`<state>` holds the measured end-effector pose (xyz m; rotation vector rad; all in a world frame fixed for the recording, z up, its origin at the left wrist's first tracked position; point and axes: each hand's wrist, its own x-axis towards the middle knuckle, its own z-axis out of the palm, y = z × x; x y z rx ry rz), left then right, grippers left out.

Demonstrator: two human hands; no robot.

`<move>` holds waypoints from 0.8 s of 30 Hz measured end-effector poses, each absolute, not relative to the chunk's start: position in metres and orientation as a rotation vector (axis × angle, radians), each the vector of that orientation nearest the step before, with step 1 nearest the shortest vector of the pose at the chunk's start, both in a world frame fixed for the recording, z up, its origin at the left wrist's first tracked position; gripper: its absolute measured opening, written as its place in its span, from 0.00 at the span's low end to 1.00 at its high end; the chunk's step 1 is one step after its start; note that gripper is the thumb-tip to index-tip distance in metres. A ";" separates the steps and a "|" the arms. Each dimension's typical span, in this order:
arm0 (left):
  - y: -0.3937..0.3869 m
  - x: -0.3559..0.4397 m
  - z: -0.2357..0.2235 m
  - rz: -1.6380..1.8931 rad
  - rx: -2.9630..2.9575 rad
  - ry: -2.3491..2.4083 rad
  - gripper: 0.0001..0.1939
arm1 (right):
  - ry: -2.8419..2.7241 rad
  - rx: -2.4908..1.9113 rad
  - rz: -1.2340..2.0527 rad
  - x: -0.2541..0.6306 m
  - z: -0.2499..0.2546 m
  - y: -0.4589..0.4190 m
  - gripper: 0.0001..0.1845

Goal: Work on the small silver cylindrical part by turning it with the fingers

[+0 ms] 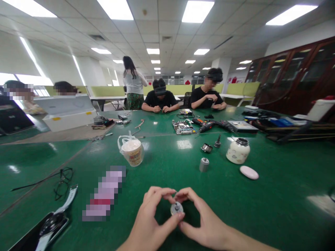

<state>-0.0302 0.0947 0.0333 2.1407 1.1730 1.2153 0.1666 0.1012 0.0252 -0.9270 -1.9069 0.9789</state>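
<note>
Just above the green table, close to me, is a small round metal part with a short stub in its middle (177,208). My left hand (153,214) is closed on it, thumb on the near edge and fingers on the far side. My right hand (200,214) curves around from the other side, its fingertips at the part's edge. Beyond my hands stands a grey metal cylinder (204,165). Behind that lie a silver ring-shaped housing (206,148) and a dark toothed or stepped shaft piece (217,141).
A white jar (238,152) and its pale lid (249,172) sit to the right. At left are a bagged paper cup (133,151), a watch (53,223) and glasses (62,181). A circuit board (184,127) and power drill (206,124) lie farther back; people sit opposite.
</note>
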 end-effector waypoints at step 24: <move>0.157 -0.078 0.013 1.096 2.076 1.530 0.23 | -1.895 -1.136 1.031 0.159 0.020 0.100 0.14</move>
